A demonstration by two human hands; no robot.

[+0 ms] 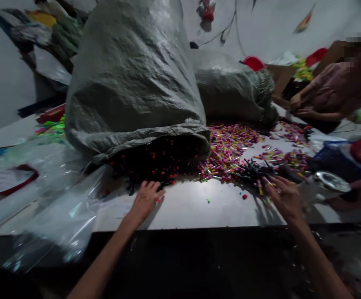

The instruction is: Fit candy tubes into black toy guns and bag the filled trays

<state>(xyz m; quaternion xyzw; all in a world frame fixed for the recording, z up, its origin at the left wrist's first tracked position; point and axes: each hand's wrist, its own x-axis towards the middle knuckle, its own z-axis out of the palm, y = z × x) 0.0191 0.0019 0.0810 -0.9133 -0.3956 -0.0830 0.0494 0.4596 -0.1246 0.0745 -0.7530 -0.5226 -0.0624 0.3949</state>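
My left hand rests on the white table at the mouth of a big grey woven sack, fingers apart and slightly bent, holding nothing I can see. Just beyond its fingertips, dark small pieces with red and coloured bits spill from the sack and lie in its shadow. At the right, my right hand is closed around a bunch of thin black plastic sticks, which fan out leftward. A few pink and yellow pieces are by its fingertips. Some blur softens this hand.
A heap of small pink and yellow pieces covers the table behind. A second grey sack lies beyond it. Clear plastic bags spread at left. A metal-rimmed cup and blue container stand right, near another person.
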